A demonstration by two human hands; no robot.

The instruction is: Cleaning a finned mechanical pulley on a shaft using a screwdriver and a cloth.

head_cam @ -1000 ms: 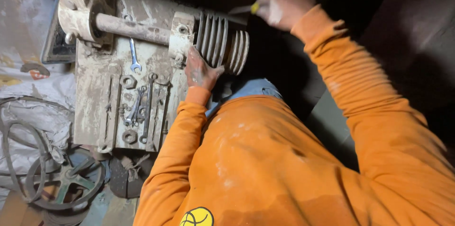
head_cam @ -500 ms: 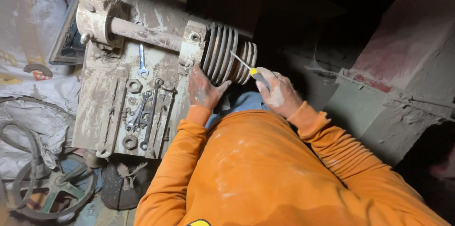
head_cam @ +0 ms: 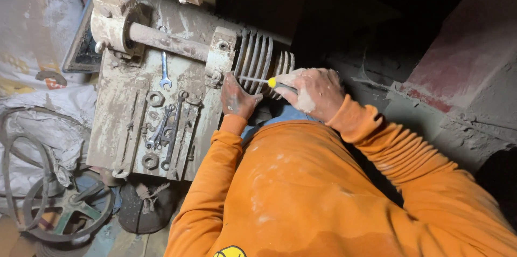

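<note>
Head view, looking down. A person in orange sleeves leans over a dust-caked machine base (head_cam: 116,122). The right hand (head_cam: 311,92) is clenched around a screwdriver (head_cam: 265,81) with a yellow collar; its thin shaft points left, tip at the grooves of the multi-groove pulley (head_cam: 261,60). The left hand (head_cam: 237,98) rests just below and beside the pulley, against the near bearing block (head_cam: 222,52); fingers curled, but whether it grasps anything cannot be told (the palm faces away).

A horizontal shaft (head_cam: 167,41) runs from the far bearing block (head_cam: 110,22) to the near one and into the pulley.

On the base, left of the left hand: a small open-end spanner (head_cam: 164,71) below the shaft, and lower down several wrenches (head_cam: 172,127) and loose nuts (head_cam: 155,98), all coated in pale dust.

Lower left, on the floor: a spoked wheel (head_cam: 67,203) with a belt (head_cam: 11,144) looped near it, beside white sacks (head_cam: 37,106).
</note>
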